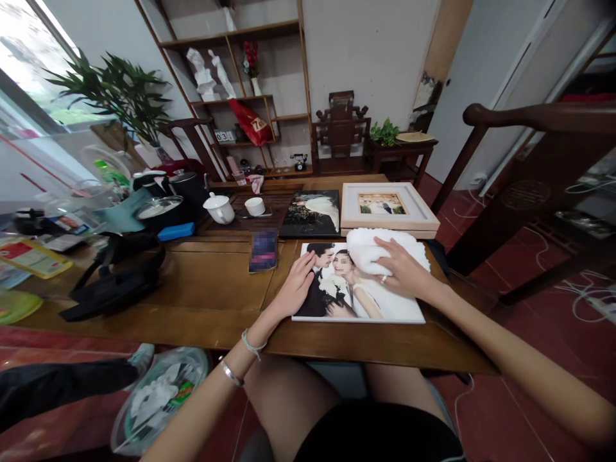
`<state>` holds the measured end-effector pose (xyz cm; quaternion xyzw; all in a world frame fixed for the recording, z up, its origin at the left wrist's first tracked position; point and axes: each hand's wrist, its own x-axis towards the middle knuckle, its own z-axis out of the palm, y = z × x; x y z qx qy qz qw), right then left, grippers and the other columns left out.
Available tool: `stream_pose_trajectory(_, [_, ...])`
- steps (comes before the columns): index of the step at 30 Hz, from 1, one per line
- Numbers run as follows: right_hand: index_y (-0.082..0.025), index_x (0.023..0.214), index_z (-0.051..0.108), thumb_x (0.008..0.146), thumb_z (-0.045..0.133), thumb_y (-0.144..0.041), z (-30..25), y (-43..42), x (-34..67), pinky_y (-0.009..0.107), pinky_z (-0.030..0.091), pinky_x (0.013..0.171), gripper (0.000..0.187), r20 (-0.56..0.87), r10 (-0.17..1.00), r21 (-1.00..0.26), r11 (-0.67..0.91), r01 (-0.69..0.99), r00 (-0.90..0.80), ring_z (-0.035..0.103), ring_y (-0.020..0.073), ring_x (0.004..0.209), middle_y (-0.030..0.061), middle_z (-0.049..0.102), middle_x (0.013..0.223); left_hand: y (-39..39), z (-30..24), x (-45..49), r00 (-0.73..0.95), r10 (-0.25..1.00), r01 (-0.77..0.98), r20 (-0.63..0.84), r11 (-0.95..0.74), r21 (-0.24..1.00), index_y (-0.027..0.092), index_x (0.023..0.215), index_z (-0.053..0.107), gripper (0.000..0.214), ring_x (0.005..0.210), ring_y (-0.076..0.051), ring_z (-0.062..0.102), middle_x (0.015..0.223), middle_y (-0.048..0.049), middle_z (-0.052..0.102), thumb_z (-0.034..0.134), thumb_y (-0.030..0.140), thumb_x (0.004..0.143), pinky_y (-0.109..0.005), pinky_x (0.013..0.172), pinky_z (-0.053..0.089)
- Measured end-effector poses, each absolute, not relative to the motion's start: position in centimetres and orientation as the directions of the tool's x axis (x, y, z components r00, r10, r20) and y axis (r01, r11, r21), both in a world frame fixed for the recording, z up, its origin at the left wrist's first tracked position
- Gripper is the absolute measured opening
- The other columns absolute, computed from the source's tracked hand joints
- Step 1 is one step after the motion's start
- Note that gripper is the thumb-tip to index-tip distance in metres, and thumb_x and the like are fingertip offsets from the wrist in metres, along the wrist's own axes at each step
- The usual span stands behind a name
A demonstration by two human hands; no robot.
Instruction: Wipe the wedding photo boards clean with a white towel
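Observation:
A wedding photo panel lies flat on the wooden table in front of me. My left hand rests flat on its left side, fingers stretched out and holding nothing. On the panel's upper right, my right hand grips a white cloth, which is bunched under the fingers and hides that corner. Behind the panel lie a dark wedding picture and a light wooden frame with a small photo inside. A phone-sized dark object sits left of my left hand.
On the table's left are a black bag, a blue block, a lidded white cup and a small white cup. A waste bin stands below at left. A dark wooden chair is close on the right.

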<state>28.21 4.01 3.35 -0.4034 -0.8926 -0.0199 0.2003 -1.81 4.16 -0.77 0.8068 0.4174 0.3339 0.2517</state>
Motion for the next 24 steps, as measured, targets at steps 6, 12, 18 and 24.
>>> stream_pose_trajectory(6, [-0.017,0.090,0.069,0.067,0.055,-0.007,4.3,-1.2,26.2,0.060,0.023,0.109,0.028,0.268,0.636,-0.159,0.770,0.618,-0.723,0.030,0.0332,0.136,0.0163,0.047,0.139,4.3,-0.9,-1.9,0.448,0.826,0.501,0.342,-0.549,0.669,0.025,0.142,0.035,0.048,0.142,-0.021,0.022,0.151,-0.0063,0.032,0.032,0.040,0.097,-0.047,0.118,0.016])
stream_pose_trajectory(12, [-0.019,0.090,0.069,0.063,0.056,-0.005,5.0,-3.9,25.2,0.056,0.024,0.110,0.033,0.205,0.546,-0.171,0.837,0.519,-0.812,0.030,0.0312,0.136,0.0114,0.049,0.138,4.2,-0.6,-1.8,0.467,0.825,0.527,0.319,-0.549,0.648,0.023,0.142,0.035,0.048,0.142,-0.021,0.021,0.152,-0.0077,0.031,0.033,0.038,0.097,-0.046,0.118,0.016])
stream_pose_trajectory(18, [-0.017,0.094,0.068,0.066,0.053,-0.005,4.3,3.9,28.4,0.054,0.038,0.102,0.034,0.326,0.683,-0.121,0.715,0.688,-0.653,0.045,0.0309,0.126,0.0164,0.055,0.131,4.2,-0.3,-1.8,0.472,0.821,0.530,0.321,-0.555,0.641,0.024,0.142,0.036,0.048,0.142,-0.022,0.022,0.151,-0.0077,0.032,0.037,0.036,0.096,-0.048,0.117,0.018])
stream_pose_trajectory(24, [-0.017,0.087,0.069,0.064,0.054,-0.005,3.6,2.9,28.3,0.057,0.031,0.106,0.030,0.356,0.641,-0.075,0.745,0.663,-0.680,0.038,0.0328,0.131,0.0167,0.051,0.136,4.2,-0.3,-1.7,0.460,0.830,0.531,0.317,-0.543,0.651,0.024,0.141,0.037,0.047,0.142,-0.022,0.023,0.151,-0.0077,0.033,0.038,0.035,0.095,-0.047,0.117,0.018])
